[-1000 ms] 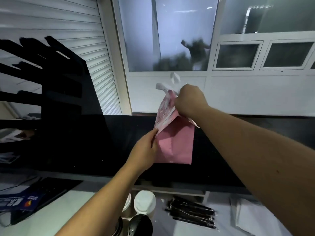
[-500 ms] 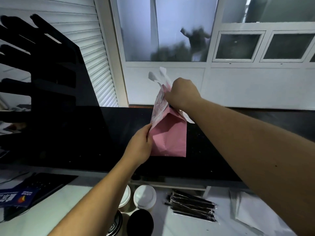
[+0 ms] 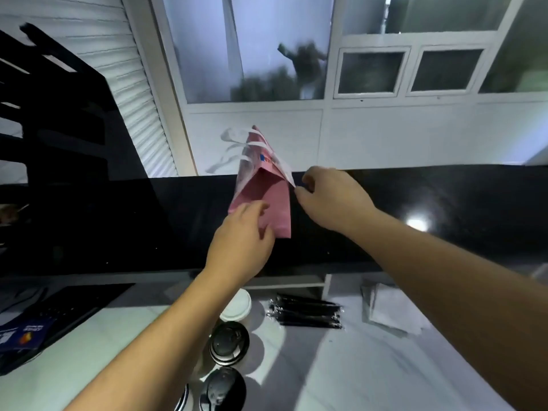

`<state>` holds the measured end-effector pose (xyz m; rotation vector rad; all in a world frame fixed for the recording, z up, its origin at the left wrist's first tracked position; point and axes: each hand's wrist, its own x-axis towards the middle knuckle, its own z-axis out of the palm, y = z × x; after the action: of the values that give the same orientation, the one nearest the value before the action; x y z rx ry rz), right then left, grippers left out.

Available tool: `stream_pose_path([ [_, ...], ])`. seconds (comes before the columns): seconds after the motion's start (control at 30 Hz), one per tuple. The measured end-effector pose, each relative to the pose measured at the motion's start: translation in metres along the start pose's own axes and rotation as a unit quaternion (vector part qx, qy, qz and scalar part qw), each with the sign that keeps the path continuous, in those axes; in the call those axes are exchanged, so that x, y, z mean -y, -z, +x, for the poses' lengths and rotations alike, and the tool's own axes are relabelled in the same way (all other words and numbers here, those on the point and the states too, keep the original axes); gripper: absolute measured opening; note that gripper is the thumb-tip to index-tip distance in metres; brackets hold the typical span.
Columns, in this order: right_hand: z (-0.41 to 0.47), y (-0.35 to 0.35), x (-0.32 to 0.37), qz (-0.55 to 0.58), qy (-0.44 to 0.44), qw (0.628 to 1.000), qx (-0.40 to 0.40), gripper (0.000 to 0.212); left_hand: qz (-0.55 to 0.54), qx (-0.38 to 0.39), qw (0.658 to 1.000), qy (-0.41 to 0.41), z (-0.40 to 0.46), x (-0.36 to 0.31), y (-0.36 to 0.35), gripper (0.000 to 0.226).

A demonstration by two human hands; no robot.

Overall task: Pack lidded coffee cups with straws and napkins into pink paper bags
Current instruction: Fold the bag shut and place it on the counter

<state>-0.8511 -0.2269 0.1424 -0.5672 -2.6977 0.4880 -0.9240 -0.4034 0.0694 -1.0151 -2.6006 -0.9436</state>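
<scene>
- Two hands work one flat-folded pink paper bag (image 3: pixel 267 200) with white paper handles, which stands upright on the raised black ledge (image 3: pixel 415 200) behind the white worktop (image 3: pixel 296 366).
- Left hand (image 3: pixel 241 238): fingers loosely curled against the bag's lower front panel. Whether it grips or merely steadies the paper, I cannot tell.
- Right hand (image 3: pixel 332 200): thumb and fingers pinch the bag's right edge near the mouth, apparently to pull the sides apart.
- Judgement: the bag is held upright and low-braced so that it can be opened for loading; it is not yet opened out.
- The bag lies between the hands, touching both.
- On the worktop below: one white-lidded paper cup (image 3: pixel 237 305) and two black-lidded cups (image 3: pixel 229 347), close together; a bundle of black wrapped straws (image 3: pixel 305 314) beside them; a stack of white paper napkins (image 3: pixel 391 310) further right. None is packed.
</scene>
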Motion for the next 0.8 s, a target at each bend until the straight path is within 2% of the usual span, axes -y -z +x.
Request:
stream_pose_path([
  [0.13,-0.057,-0.013,-0.038,-0.044,-0.03,0.999,0.006,0.047,0.058,0.042,0.997,-0.037,-0.014,-0.032,-0.023,0.045],
  [0.43,-0.189,0.007,-0.134,-0.102,-0.165,0.981,-0.009,0.052,0.128,0.111,0.978,-0.125,-0.059,-0.121,-0.087,0.052],
  [0.6,-0.28,0.046,-0.198,-0.111,-0.233,0.966,-0.03,0.054,0.119,0.147,0.967,-0.174,-0.104,-0.203,-0.125,0.051],
  [0.8,-0.408,0.111,-0.273,-0.141,-0.317,0.936,-0.053,0.054,0.115,0.183,0.944,-0.248,-0.182,-0.334,-0.18,0.054],
])
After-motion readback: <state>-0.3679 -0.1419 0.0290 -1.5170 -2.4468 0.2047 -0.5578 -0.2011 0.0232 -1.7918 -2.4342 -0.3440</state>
